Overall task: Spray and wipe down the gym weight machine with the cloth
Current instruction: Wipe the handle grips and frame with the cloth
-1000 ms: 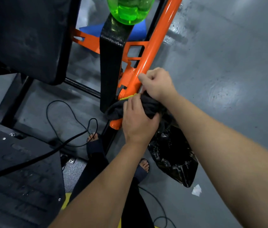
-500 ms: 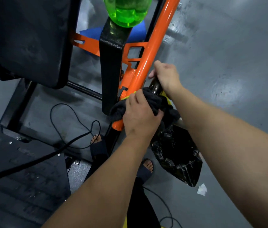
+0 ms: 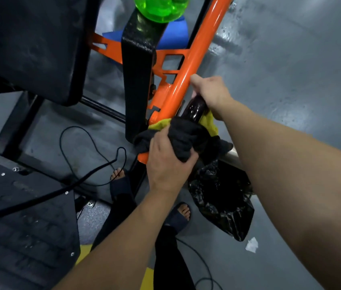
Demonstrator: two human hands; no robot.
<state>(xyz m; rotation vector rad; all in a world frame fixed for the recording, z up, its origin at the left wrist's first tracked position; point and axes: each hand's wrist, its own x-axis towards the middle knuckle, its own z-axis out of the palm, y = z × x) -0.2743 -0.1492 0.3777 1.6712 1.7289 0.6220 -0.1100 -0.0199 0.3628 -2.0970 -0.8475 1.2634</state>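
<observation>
An orange bar [image 3: 188, 70] of the weight machine runs from the top middle down to the centre. My left hand [image 3: 169, 158] grips a dark grey cloth with a yellow side [image 3: 186, 132], bunched round the bar's lower end. My right hand [image 3: 211, 91] is curled round a glossy black handle grip [image 3: 193, 108] just beside the orange bar, its thumb pointing up along the bar. A green bottle [image 3: 161, 7] stands on the black upright [image 3: 138, 65] at the top edge.
A black seat pad [image 3: 33, 45] fills the upper left. A black footplate [image 3: 18, 216] lies at the lower left with a black cable [image 3: 94, 168] looping over the floor. A black plastic bag [image 3: 221, 197] hangs below the cloth. My sandalled feet [image 3: 121, 181] stand on grey floor; a white scrap [image 3: 252, 244] lies to the right.
My right hand has slid up off the cloth onto the black handle grip, baring it. My left hand keeps hold of the cloth at the bar's lower end.
</observation>
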